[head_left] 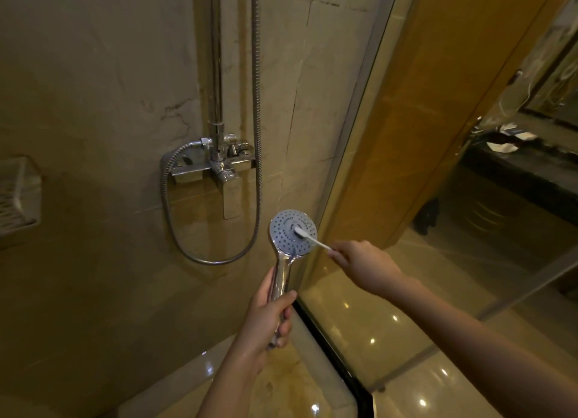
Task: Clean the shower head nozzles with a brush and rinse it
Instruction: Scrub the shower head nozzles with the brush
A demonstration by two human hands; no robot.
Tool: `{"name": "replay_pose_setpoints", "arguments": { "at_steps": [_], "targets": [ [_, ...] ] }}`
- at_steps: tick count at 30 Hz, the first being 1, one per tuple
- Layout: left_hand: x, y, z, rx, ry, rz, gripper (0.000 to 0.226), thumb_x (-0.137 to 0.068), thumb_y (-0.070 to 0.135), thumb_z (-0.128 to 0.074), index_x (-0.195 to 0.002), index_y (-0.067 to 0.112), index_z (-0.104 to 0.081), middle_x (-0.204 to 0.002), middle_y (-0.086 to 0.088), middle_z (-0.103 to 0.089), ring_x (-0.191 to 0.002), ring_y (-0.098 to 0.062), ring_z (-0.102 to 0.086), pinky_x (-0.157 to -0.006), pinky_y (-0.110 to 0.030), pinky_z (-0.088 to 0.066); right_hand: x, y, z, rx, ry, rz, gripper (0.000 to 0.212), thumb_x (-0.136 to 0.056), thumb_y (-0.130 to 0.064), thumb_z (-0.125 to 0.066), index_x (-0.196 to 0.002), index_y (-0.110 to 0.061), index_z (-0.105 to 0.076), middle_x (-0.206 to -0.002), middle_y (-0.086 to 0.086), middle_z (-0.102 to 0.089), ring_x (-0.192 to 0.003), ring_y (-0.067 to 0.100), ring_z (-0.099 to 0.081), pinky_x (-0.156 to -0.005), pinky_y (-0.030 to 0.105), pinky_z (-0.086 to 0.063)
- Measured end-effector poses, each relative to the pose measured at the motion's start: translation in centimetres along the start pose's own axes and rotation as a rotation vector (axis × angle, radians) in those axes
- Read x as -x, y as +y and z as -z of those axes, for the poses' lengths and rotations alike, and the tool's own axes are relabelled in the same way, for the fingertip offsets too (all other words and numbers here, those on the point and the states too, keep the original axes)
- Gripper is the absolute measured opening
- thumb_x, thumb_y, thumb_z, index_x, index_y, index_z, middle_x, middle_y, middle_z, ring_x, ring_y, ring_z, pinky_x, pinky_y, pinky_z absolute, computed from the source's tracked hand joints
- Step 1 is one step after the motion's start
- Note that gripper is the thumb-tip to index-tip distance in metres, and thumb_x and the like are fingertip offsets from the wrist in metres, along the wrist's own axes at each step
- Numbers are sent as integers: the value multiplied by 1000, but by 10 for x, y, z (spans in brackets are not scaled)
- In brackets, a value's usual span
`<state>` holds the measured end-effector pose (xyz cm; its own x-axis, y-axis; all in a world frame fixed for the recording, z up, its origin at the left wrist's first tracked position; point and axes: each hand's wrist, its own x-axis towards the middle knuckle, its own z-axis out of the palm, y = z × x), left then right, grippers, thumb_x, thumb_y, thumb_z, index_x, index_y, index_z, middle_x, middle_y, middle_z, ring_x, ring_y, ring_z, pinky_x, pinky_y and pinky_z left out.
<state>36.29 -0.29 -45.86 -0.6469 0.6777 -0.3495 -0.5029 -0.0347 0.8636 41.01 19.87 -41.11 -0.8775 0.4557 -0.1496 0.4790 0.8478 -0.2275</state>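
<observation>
Left hand (266, 314) grips the chrome handle of the shower head (293, 232), nozzle face tilted up toward the camera just above that hand. Right hand (359, 262) pinches a small white brush (308, 237) — bristles touching the face near its centre. Best done with short strokes across each nozzle ring, handle steady, light pressure — rinse not yet begun.

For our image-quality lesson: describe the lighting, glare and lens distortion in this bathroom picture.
Head view: dim, warm yellowish light; bright spot glare on the glossy floor; wide-angle lens bends the glass partition edge; shower head and brush stay fairly sharp; the right background is murky.
</observation>
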Motion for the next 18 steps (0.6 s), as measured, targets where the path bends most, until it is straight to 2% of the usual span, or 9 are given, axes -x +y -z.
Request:
{"name": "replay_pose_setpoints", "arguments": {
  "at_steps": [3,6,9,11,14,18],
  "targets": [
    [0,-3,0,24,-8,23,63,-90,7,-53,-138,42,-33,-49,3,-43,-33,-5,-33,-29,-13,-22,2,-2,-2,-48,21,-33,33,-99,-41,-37,-87,-19,-58,-70,-3,-56,-61,13,-55,-63,34,-53],
    [2,-4,2,74,-4,27,61,-89,6,-52,-135,43,-36,-48,3,-43,-32,-4,-32,-28,-13,-22,4,-6,-8,5,1,-4,32,-99,-44,-36,-83,-23,-54,-74,-3,-58,-72,18,-59,-66,39,-53],
    [3,-2,4,94,-5,32,57,-89,6,-52,-128,46,-40,-48,4,-43,-32,-4,-32,-28,-13,-21,4,-3,-6,-80,30,-37,36,-98,-45,-37,-82,-21,-57,-72,-1,-59,-70,20,-60,-72,46,-55],
    [6,2,3,104,-2,24,50,-90,6,-52,-116,48,-44,-47,4,-43,-32,-4,-31,-28,-12,-21,8,-6,-10,-99,2,-25,33,-99,-43,-37,-77,-25,-53,-71,-3,-57,-68,18,-58,-71,44,-55],
    [9,7,4,145,0,5,44,-89,3,-50,-102,46,-51,-47,3,-41,-30,-3,-30,-28,-10,-19,14,-11,-17,-55,-54,6,28,-99,-43,-37,-80,-30,-52,-72,-6,-56,-68,14,-57,-67,36,-53],
    [11,11,4,127,-2,-12,49,-90,3,-50,-114,46,-46,-50,2,-40,-29,-3,-30,-28,-10,-20,12,-4,-11,-148,-4,-28,32,-99,-41,-38,-72,-28,-50,-69,-4,-56,-64,13,-56,-64,34,-50]
  ]
}}
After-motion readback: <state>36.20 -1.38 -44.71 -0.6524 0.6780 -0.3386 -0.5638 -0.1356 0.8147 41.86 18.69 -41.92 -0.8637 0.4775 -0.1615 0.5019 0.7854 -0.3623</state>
